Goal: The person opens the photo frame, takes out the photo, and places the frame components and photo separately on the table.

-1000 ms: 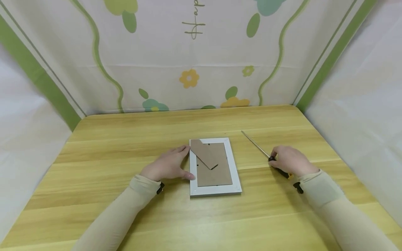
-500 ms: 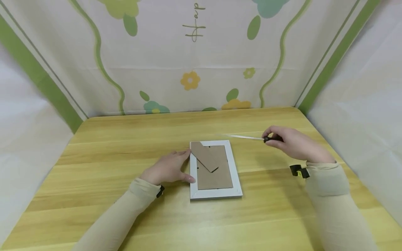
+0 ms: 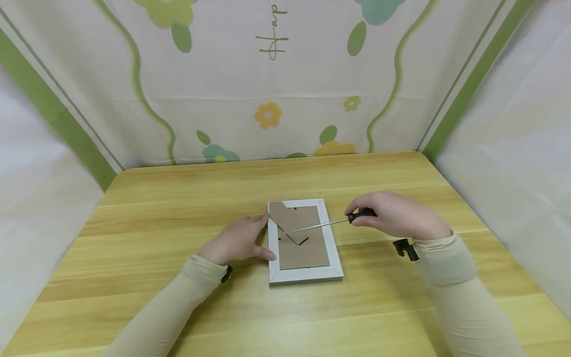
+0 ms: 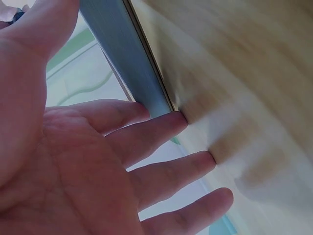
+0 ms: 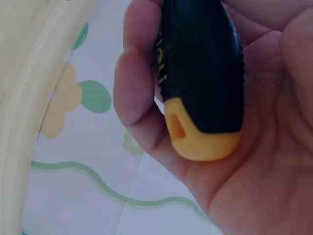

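A picture frame (image 3: 333, 258) lies back side up on the table, its border white and its backing brown, with a brown stand flap (image 3: 285, 218) folded across the upper left. My left hand (image 3: 238, 239) rests against the frame's left side, thumb on the border; in the left wrist view its fingers reach out straight to the frame's edge. My right hand (image 3: 394, 215) grips a screwdriver by its black and yellow handle (image 5: 203, 78). The thin metal shaft (image 3: 318, 225) points left over the frame, its tip overlapping the flap's slanted edge in the head view.
The wood-grain table (image 3: 178, 198) ends at a back edge against a white curtain (image 3: 223, 74) printed with flowers and green vines. White cloth walls close in both sides. A black strap clip (image 3: 406, 249) hangs at the right wrist.
My right hand has lifted the screwdriver off the table on the right and swung it left, bringing the shaft over the frame. The left hand stays at the frame's left side.
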The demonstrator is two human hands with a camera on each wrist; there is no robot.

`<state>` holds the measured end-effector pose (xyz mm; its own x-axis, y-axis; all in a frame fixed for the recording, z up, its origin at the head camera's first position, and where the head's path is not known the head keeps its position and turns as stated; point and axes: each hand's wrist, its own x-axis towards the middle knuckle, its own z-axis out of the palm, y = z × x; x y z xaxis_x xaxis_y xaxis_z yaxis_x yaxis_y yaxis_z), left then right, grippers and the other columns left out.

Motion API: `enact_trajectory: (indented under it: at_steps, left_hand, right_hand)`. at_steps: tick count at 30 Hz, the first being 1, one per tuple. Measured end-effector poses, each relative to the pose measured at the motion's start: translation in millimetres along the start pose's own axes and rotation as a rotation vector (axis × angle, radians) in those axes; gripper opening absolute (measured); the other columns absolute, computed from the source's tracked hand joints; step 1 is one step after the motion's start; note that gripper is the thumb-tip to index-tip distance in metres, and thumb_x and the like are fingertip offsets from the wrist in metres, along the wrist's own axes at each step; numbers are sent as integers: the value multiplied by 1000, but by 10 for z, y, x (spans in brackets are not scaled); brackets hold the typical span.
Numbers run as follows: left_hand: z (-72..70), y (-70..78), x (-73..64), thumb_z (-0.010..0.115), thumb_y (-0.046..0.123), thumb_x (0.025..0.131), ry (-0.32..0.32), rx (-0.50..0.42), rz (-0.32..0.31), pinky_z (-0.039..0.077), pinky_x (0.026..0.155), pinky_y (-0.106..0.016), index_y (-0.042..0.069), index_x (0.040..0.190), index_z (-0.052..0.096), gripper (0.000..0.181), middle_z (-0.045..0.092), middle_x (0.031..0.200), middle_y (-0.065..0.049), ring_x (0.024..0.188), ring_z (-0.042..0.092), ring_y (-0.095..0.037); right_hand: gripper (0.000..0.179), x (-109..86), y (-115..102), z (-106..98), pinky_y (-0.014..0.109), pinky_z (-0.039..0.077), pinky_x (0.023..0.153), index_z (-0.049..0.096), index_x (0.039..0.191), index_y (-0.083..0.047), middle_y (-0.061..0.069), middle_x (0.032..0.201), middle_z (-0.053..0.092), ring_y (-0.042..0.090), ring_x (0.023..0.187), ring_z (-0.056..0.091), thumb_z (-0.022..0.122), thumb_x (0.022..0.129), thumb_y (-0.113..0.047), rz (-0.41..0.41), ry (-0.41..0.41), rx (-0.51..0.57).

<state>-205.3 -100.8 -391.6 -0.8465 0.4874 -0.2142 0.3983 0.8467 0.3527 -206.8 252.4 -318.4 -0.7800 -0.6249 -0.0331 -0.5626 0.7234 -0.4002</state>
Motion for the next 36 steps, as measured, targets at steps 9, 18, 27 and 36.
enact_trajectory:
  at_steps: [9, 18, 27, 36]
  left_hand:
    - [-14, 15, -16, 77, 55, 77, -4, 1, 9, 27, 113, -54, 2, 155, 26, 107, 28, 159, -11, 142, 30, -42]
    - [-23, 11, -16, 77, 55, 77, -3, 9, 13, 28, 112, -55, 1, 155, 26, 108, 31, 158, -12, 141, 32, -42]
    - [-32, 18, -14, 77, 55, 77, 2, 12, 9, 28, 112, -56, 1, 155, 26, 108, 32, 157, -13, 140, 32, -44]
    - [-24, 28, -16, 78, 55, 77, -1, 20, -2, 28, 109, -62, 1, 155, 28, 107, 33, 157, -14, 139, 33, -46]
  right_hand:
    - [20, 21, -13, 62, 38, 51, 83, 72, 113, -18, -11, 108, 68, 7, 94, 63, 70, 94, -20, 0, -32, 7]
    - [19, 47, -13, 84, 36, 52, 81, 73, 112, -17, -11, 105, 68, 6, 90, 62, 71, 93, -19, -8, -47, -4]
    - [21, 98, 50, 104, 38, 54, 85, 77, 110, -13, -7, 105, 72, 9, 97, 65, 73, 92, -23, 48, -96, 25]
    - [21, 150, 132, 166, 33, 54, 81, 77, 110, -11, -7, 103, 72, 6, 92, 66, 72, 93, -21, 40, -125, 88]
